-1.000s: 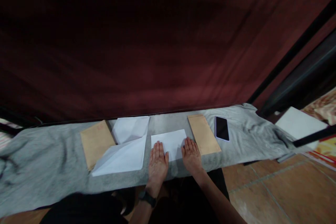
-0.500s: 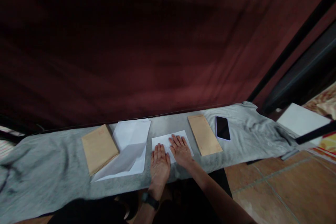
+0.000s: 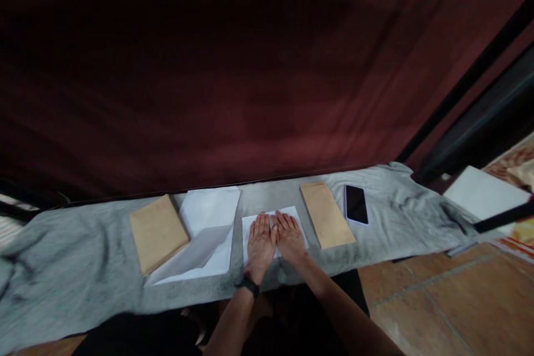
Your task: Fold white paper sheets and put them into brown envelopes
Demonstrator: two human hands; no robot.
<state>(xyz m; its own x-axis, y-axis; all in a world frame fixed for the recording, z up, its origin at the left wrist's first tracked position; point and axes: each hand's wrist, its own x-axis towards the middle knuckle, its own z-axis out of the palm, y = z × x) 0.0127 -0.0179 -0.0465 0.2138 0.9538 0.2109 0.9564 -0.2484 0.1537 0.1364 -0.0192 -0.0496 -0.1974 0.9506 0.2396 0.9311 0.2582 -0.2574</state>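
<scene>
A small white sheet of paper [image 3: 249, 228], seemingly folded, lies on the grey cloth in front of me. Flat upon it rests my left hand [image 3: 262, 242], fingers stretched out, with a dark band on the wrist. My right hand [image 3: 291, 238] presses flat on the same paper, just beside the left, thumbs close together. The hands cover most of the sheet's middle. A single brown envelope [image 3: 327, 217] lies to the right of it. On the left are larger white sheets [image 3: 212, 211], one curled over, and a stack of brown envelopes [image 3: 157, 231] overlapping their edge.
A phone [image 3: 356, 203] with a pale purple edge lies right of the single envelope. Grey cloth [image 3: 83, 261] covers the long narrow surface. Behind it rises a dark red panel [image 3: 250, 94]. Tiled floor [image 3: 417, 300] and a white board-like object [image 3: 486, 192] show at the right.
My left hand has slid right and slightly forward over the paper, closer to my right hand. My right hand stays nearly where it was.
</scene>
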